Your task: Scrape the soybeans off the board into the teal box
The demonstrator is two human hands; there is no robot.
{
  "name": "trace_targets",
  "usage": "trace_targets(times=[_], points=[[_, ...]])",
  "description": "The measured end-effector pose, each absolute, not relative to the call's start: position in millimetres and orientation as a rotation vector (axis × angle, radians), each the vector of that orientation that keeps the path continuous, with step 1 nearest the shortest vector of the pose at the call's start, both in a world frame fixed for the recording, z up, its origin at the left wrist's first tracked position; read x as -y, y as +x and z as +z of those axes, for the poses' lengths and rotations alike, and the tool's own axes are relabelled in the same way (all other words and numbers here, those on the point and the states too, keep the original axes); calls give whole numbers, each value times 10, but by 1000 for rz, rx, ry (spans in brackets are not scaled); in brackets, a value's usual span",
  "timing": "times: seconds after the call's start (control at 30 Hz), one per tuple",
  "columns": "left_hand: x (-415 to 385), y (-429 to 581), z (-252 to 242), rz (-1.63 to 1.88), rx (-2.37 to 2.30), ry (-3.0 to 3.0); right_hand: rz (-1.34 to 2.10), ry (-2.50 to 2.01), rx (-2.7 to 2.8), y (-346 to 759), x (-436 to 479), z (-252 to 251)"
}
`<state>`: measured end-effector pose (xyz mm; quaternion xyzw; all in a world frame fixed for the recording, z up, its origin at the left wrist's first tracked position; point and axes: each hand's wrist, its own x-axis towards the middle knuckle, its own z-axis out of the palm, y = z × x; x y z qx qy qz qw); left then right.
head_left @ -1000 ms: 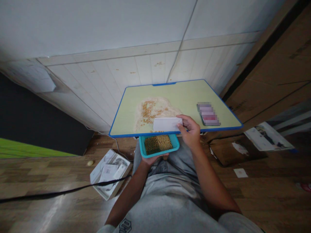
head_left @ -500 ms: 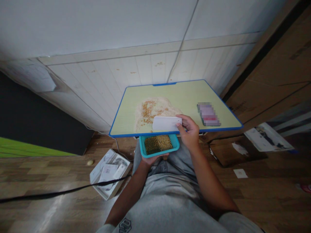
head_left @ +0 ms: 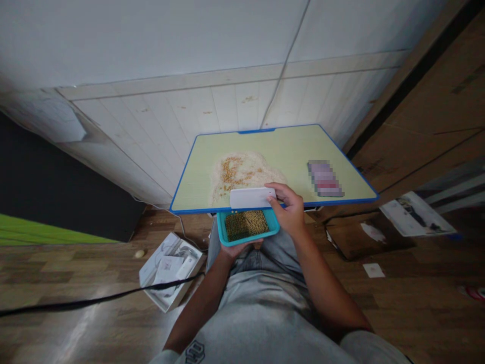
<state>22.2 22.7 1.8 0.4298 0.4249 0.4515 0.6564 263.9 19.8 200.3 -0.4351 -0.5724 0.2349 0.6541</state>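
My right hand pinches the right end of a flat white scraper, held on edge at the near side of the small folding table. Behind the scraper lies a patch of pale grains with yellow beans scattered over it. Just below the table edge, my left hand holds a turquoise tray from underneath; most of its fingers are hidden. The tray contains yellowish beans and darker green ones. A few beans show at the table edge above the tray.
A phone with a blurred screen lies on the table's right side. On the floor to the left stands an open white box with cables, crossed by a black strap. Cardboard stands to the right, a white wall behind.
My right hand has drawn the scraper left and toward me, to the table's near edge. A few beans now show at that edge above the tray. The left hand and tray stay put.
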Motion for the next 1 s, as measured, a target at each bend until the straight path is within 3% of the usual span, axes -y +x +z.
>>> trace_targets(times=[0.57, 1.0], points=[[-97, 272, 462, 903, -710, 572, 389, -1109, 1128, 2755, -260, 1989], [-187, 287, 237, 981, -813, 645, 553, -1034, 1263, 2488, -221, 2059]])
